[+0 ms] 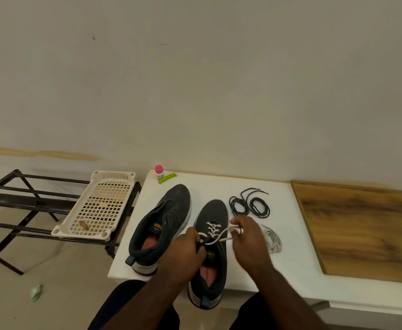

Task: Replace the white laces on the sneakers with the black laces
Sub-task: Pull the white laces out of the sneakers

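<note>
Two dark sneakers stand on a white table [290, 253]. The left sneaker [161, 225] has bare eyelets with no lace. The right sneaker [213, 217] still carries a white lace [213, 231] through its lower eyelets. My left hand [188, 251] grips that shoe at its tongue and collar. My right hand [245, 236] pinches a strand of the white lace, drawn out to the right. A loose white lace [273, 239] lies bundled just right of my right hand. Two coiled black laces [250, 206] lie behind it.
A small pink-capped bottle [159, 171] and a green clip [167, 178] sit at the table's back left corner. A white perforated tray [100, 206] rests on a black metal rack [16, 201] to the left. A wooden board [361, 229] covers the table's right part.
</note>
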